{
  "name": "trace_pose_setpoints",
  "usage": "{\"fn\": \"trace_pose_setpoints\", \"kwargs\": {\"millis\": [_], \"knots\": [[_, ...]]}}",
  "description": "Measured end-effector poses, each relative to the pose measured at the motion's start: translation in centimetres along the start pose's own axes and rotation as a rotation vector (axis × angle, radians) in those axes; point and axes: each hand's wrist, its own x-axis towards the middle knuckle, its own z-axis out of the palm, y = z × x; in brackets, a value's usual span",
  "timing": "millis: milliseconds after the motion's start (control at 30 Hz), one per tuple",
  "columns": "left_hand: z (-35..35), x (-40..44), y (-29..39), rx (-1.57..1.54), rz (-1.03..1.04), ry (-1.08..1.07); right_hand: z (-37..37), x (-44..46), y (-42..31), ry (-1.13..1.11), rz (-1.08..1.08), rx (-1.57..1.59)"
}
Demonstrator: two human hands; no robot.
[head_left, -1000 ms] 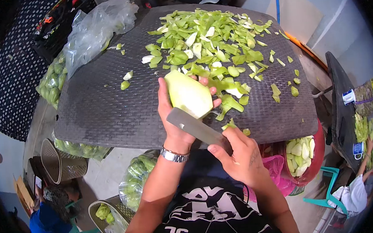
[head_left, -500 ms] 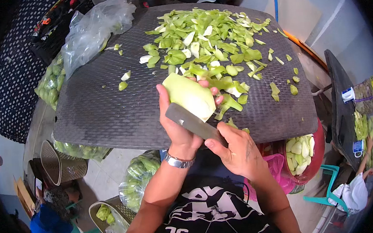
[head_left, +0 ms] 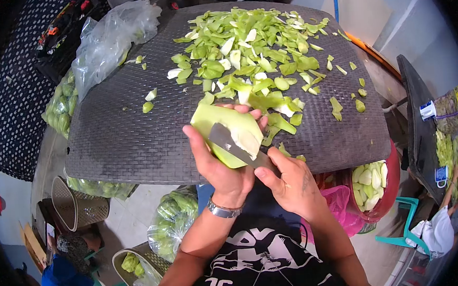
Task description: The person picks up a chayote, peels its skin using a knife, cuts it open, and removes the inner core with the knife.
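Note:
A pale green peeled chayote rests in my left hand, the palm under it and the fingers curled round its far side. My right hand grips a kitchen knife by its handle. The grey blade lies across the cut face of the chayote, where a pale slice or flap stands beside it. Whether that piece is fully cut off, I cannot tell. Just beyond my hands, a heap of chayote peelings spreads over the dark woven-pattern table.
A red tub with cut chayote pieces stands below the table at right, beside a pink plastic bag. Bags of whole chayotes and a beige basket are at left. Other people sit at both sides.
The chayote has tilted in my left hand, and both hands have come slightly lower. The knife blade has moved from the near edge onto its face, where a pale piece now shows.

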Motion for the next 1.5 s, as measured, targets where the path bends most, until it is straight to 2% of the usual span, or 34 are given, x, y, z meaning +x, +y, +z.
{"fn": "trace_pose_setpoints", "kwargs": {"millis": [100, 300, 467, 567, 667, 833, 1033, 1133, 1267, 1300, 1400, 1500], "knots": [[0.0, -0.1, 0.1, 0.097, 0.025, 0.079, 0.1, 0.0, -0.1, -0.022, 0.031, -0.004], [-0.6, 0.4, 1.0, 0.071, 0.108, -0.001, 0.7, -1.6, -0.1, 0.006, 0.090, 0.018], [0.1, 0.6, 0.1, 0.200, 0.183, 0.085, 1.1, -1.4, 0.2, 0.055, 0.090, 0.017], [-0.2, 1.9, 0.4, 0.262, 0.185, 0.158, 0.7, 0.3, 1.3, -0.047, 0.125, 0.149], [-0.6, 3.5, 0.9, 0.159, 0.123, 0.197, -0.1, 3.2, 3.4, -0.515, 0.550, 0.883], [-1.3, 5.7, 1.4, 0.041, 0.098, 0.306, 0.2, 4.4, 2.4, -0.633, 0.556, 1.309], [-3.7, 6.3, 2.0, 0.088, -0.066, 0.313, 0.1, 4.8, 1.9, -0.375, 0.566, 0.987], [-4.2, 6.4, 2.5, 0.118, -0.178, 0.275, -0.7, 5.0, 2.2, -0.269, 0.485, 0.979], [-4.0, 6.8, 2.7, 0.110, -0.198, 0.269, -0.4, 5.4, 2.6, -0.117, 0.273, 0.575], [-4.2, 7.2, 2.7, 0.108, -0.170, 0.273, -0.8, 5.1, 2.3, -0.222, 0.332, 0.652], [-4.3, 7.4, 2.9, 0.117, -0.162, 0.225, -0.5, 4.2, 1.7, -0.340, 0.290, 0.735], [-3.9, 6.9, 3.1, 0.133, -0.129, 0.173, 0.0, 3.0, 1.1, -0.224, 0.320, 0.615]]}}
